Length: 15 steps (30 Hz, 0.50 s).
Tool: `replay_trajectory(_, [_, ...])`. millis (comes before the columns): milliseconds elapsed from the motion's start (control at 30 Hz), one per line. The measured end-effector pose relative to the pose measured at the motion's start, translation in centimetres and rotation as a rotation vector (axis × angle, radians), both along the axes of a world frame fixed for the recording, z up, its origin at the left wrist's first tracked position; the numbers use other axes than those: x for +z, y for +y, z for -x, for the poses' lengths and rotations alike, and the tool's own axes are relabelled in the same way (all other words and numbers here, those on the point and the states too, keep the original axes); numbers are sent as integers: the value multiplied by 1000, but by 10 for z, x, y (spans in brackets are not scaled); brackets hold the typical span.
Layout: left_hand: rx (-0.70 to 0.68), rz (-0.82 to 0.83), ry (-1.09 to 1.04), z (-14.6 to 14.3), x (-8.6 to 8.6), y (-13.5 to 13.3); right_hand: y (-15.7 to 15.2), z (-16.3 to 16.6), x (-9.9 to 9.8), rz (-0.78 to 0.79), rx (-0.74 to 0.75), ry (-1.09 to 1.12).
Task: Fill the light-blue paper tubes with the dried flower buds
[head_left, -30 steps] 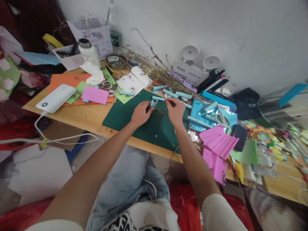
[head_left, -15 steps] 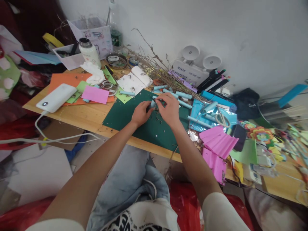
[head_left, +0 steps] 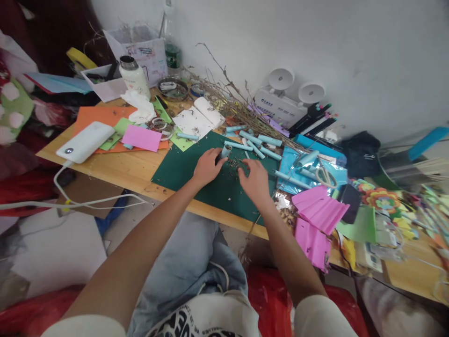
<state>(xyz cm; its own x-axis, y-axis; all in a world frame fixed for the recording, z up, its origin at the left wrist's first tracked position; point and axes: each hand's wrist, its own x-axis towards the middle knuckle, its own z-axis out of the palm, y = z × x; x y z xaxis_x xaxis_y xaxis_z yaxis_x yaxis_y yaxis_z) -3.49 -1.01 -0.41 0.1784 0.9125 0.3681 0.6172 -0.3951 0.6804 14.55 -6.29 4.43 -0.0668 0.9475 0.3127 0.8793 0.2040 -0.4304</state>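
Observation:
My left hand (head_left: 206,166) is closed around a small light-blue paper tube (head_left: 225,150), held upright on the dark green mat (head_left: 182,171). My right hand (head_left: 254,178) rests low on the mat just right of it, fingers bent down onto a scatter of dried plant crumbs (head_left: 234,163); whether it pinches any is unclear. Several more light-blue paper rolls (head_left: 259,140) lie beyond my hands, beside a bundle of dry twigs (head_left: 228,100).
Pink folded paper (head_left: 319,206) and scissors (head_left: 324,175) on blue sheets lie to the right. A white power bank (head_left: 86,142), orange and pink paper (head_left: 140,138), a flask (head_left: 133,79) and boxes sit on the left. The wooden table edge (head_left: 115,180) runs in front.
My right hand has come down from the top of the tube to the crumbs on the mat. My left hand keeps hold of the tube. The view shifted slightly.

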Motion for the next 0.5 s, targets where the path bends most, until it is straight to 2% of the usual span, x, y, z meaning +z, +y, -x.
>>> replay_trajectory(133, [10,-15,-36,0,-3,2,-51,10,-27,103,-42,-152])
replay_trajectory(233, [54,-43,-129,2,-5,3,-59,25,-42,183,-39,-158])
replay_trajectory(300, [103,-47,-202,3,-6,3,-44,35,-48,203,-100,-154])
replay_trajectory(433, [198,-58,-312,4,-6,3,10,44,-52,165,-237,-92])
replay_trajectory(500, [217,-66,-317,5,-5,3,36,41,-51,118,-177,-4])
